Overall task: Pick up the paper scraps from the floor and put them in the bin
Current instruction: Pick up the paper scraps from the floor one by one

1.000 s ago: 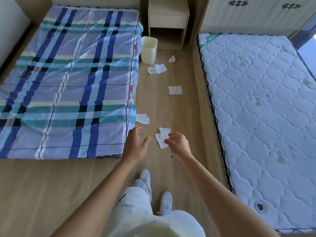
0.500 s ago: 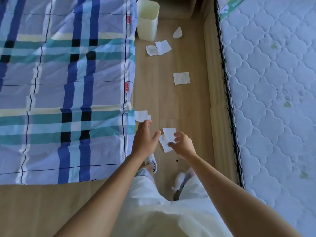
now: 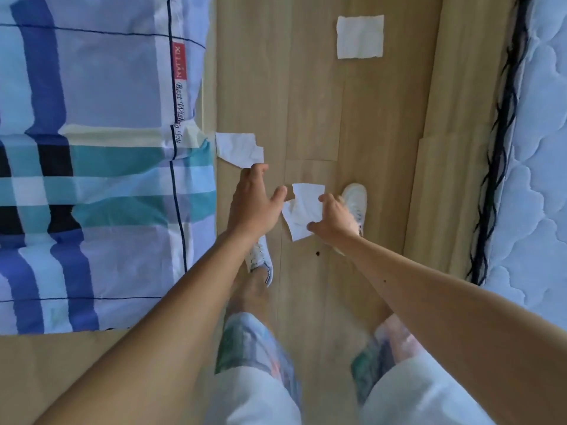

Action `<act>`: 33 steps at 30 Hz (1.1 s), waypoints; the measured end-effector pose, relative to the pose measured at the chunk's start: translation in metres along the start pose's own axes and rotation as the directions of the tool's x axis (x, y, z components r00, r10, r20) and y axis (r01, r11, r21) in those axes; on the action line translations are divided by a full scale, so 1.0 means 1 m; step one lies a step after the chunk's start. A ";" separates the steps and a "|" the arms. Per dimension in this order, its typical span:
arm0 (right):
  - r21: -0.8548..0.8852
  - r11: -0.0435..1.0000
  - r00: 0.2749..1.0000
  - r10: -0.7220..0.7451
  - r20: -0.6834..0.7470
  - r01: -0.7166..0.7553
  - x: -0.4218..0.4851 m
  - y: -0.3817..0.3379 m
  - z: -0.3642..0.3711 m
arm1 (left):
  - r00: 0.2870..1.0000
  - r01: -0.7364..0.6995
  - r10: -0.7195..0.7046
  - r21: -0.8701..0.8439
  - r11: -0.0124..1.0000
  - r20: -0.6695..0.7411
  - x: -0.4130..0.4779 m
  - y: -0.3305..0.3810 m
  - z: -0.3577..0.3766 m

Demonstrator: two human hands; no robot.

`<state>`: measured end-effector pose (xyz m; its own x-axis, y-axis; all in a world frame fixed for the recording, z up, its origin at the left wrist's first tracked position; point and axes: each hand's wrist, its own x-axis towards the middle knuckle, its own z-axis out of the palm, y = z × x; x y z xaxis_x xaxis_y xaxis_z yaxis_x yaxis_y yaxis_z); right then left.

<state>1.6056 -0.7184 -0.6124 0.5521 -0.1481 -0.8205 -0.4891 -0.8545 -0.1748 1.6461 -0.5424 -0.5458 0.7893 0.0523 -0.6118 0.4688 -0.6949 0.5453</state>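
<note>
Paper scraps [image 3: 302, 210] remain pinched in right hand [image 3: 333, 217]; left hand [image 3: 253, 204], fingers spread and empty, has closed on the next scrap [image 3: 237, 148] at centre frame.

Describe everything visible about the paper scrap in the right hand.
The paper scrap is white, thin and crumpled, like tissue, with torn, uneven edges and a fold across its middle. It looks like two overlapping pieces, though that cannot be told for sure. The right hand pinches its right edge between thumb and fingers, holding it above the wooden floor. The open left hand has its thumb just beside the scrap's left edge; contact is unclear.
</note>
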 end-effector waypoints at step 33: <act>-0.421 0.858 0.936 -0.347 -0.053 0.294 0.290 0.093 0.235 | 0.941 0.254 -0.221 0.101 0.962 -0.256 0.309 -0.199 0.184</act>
<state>1.5614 -0.7239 -0.9947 0.7222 0.1316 -0.6791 0.0272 -0.9864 -0.1623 1.7234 -0.5202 -0.9488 0.7406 0.3865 -0.5497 0.6110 -0.7278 0.3115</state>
